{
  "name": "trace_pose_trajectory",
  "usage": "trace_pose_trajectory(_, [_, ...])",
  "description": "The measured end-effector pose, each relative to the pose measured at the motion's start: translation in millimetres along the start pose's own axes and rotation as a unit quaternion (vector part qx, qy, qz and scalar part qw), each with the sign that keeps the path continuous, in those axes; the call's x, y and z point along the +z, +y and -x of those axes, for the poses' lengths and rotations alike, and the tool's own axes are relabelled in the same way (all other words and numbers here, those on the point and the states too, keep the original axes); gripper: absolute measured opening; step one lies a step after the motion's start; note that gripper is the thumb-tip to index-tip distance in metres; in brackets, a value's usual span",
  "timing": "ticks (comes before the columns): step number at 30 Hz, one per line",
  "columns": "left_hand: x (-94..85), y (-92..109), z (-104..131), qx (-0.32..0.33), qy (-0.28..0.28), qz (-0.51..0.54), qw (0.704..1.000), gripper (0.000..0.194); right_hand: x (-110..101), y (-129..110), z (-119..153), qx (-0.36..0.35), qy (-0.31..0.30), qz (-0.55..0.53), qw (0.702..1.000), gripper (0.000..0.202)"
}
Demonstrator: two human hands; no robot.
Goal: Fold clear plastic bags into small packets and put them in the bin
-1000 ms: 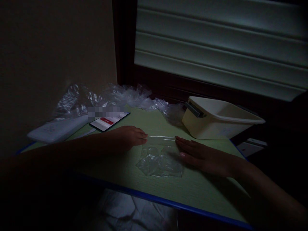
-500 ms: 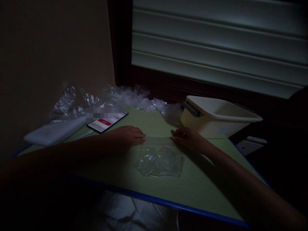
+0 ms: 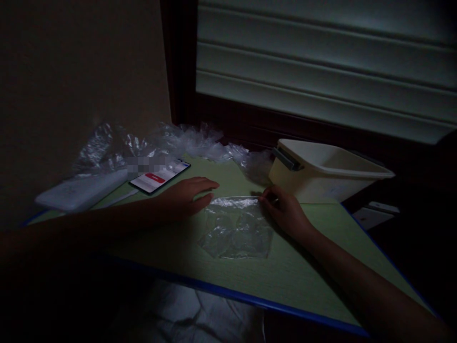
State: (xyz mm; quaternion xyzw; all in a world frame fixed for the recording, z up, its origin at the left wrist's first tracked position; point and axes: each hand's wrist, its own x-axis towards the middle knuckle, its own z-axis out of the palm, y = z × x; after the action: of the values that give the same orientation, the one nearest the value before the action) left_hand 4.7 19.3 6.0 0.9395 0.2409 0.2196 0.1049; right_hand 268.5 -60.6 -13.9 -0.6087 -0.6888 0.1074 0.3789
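Note:
A clear plastic bag (image 3: 237, 233) lies on the pale green table (image 3: 314, 281), its top edge lifted a little and catching the light. My right hand (image 3: 280, 205) pinches the top right corner of the bag between thumb and fingertips. At the top left corner is my left hand (image 3: 193, 193), with thumb and fingers apart and nothing seen between them; the thumb tip is close to the bag's edge.
Behind my left hand lie a lit phone (image 3: 157, 179) and a white case-like object (image 3: 82, 190). Crumpled clear plastic (image 3: 193, 140) lines the back edge. A cream bin (image 3: 307, 183) stands back right, white boxes (image 3: 373, 216) beyond the table's right edge.
My left thumb and fingers have spread apart at the bag's corner. The right hand has raised the bag's top edge slightly, and the upper part of the bag now shines.

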Motion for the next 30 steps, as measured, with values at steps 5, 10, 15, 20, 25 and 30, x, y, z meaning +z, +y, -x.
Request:
trace_pose_trajectory(5, [3.8, -1, -3, -0.053, -0.001, 0.090, 0.995, 0.040, -1, -6, 2, -0.009, 0.050, -0.015, 0.999, 0.017])
trace_pose_trajectory(10, [7.5, -7, -5, -0.014, -0.015, 0.113, 0.993, 0.021, -2, -11, 3, -0.008, 0.069, -0.041, 0.997, 0.017])
trace_pose_trajectory(15, [8.6, -10, -6, -0.009, -0.015, 0.116, 0.993, 0.016, 0, -6, 1, 0.031, 0.043, -0.094, 0.994, 0.028])
trace_pose_trajectory(20, [7.7, -11, -5, -0.021, -0.011, 0.110, 0.994, 0.015, -5, 2, 0, 0.084, -0.048, -0.149, 0.984, 0.044])
trace_pose_trajectory(25, [6.0, -9, -5, -0.035, -0.014, 0.104, 0.994, 0.017, -13, 2, 1, 0.111, -0.121, -0.167, 0.972, 0.038])
trace_pose_trajectory(30, [5.3, -6, -6, -0.052, -0.012, 0.104, 0.993, 0.019, -16, -1, 1, 0.104, -0.134, -0.155, 0.973, 0.030])
